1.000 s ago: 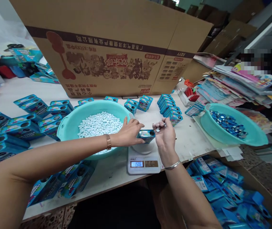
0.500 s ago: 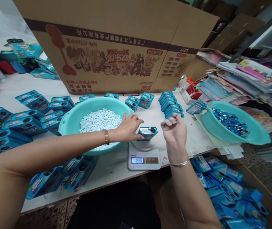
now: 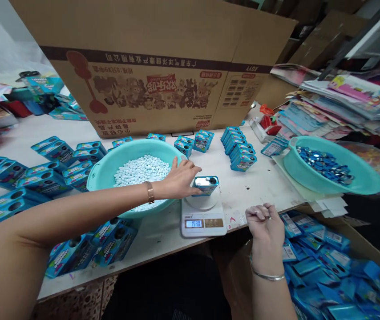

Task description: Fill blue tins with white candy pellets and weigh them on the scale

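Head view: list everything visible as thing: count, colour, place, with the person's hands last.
small box: one, blue, on the scale
scale: one, white, table's near edge
tablet basin: one, teal, white tablets inside, left of scale
second basin: one, teal, blue pieces inside, right
carton: one, brown, printed, behind
blue boxes: many, blue, left of table
bin of boxes: one, brown, lower right
left hand: grip on the small box
right hand: curled loosely, over the bin
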Available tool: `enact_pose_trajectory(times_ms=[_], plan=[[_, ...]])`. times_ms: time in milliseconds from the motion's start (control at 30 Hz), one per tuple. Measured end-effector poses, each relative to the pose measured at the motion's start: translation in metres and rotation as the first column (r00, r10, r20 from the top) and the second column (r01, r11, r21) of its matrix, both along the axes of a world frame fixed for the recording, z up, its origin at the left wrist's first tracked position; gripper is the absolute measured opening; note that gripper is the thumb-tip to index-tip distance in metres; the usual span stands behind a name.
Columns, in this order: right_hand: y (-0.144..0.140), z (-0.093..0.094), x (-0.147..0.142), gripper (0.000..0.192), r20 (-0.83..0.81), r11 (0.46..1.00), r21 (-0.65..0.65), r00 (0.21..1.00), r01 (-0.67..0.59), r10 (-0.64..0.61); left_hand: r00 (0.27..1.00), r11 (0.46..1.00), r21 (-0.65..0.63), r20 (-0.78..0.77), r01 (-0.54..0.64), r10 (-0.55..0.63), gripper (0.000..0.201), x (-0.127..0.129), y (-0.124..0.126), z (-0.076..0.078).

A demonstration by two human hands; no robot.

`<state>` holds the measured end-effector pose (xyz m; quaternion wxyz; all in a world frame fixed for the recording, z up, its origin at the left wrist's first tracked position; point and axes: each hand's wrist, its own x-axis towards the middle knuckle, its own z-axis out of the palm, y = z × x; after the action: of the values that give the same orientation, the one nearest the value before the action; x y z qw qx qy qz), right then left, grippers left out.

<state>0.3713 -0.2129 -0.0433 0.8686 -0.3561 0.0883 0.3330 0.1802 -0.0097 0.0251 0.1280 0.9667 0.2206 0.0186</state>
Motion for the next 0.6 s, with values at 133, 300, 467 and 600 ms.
enact_pose_trajectory(times_ms=[133,300,467,600], plan=[[-0.009,-0.01,0.006,0.02,-0.059,0.999,0.006,0.997,0.042,-0.041,1.0,0.999,0.035,-0.007,0.026,-0.025,0.06,0.007,-0.004,-0.001],[-0.009,-0.021,0.012,0.019,-0.059,0.999,0.029,0.997,0.044,-0.042,0.998,0.995,0.079,-0.021,0.068,-0.067,0.041,0.016,-0.006,-0.006],[-0.013,-0.038,0.02,0.018,-0.064,0.998,0.024,0.996,0.059,-0.057,0.993,0.989,0.097,0.014,0.114,-0.116,0.023,0.048,-0.007,0.0],[-0.025,-0.053,0.033,0.019,-0.071,0.994,0.021,0.992,0.103,-0.102,0.987,0.985,0.104,0.07,0.139,-0.147,0.025,0.105,-0.01,-0.001]])
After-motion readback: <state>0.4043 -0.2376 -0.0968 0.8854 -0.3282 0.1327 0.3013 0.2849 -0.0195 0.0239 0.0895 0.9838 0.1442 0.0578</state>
